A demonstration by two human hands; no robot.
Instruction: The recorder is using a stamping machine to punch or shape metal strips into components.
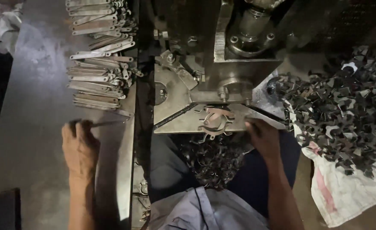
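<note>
**Meanwhile, both hands sit low at a metal press, with loose parts on every side**

Down at the table's (30, 106) near right edge, the left hand (80, 147) lies palm down, its fingers (73, 127) curled narrow on one thin metal strip (107, 124) that points away to the right. Beyond that strip, along the same edge toward the far corner, a long stack of flat metal strips (98, 55) lies crowded, well apart from the hand.

The right hand (262, 138) rests at the near right corner of the press plate (175, 115); its fingers are bent against the plate edge, and whether they hold anything cannot be told. Just beside it, a notched round metal piece (213, 121) lies under the dark press body (235, 51), which looms over the plate's far side.

Below the plate, a heap of dark cut pieces (213, 159) fills the person's lap. To the right, a wide pile of stamped metal blanks (345, 110) spreads over a white cloth sack (345, 191), close to the right wrist.
</note>
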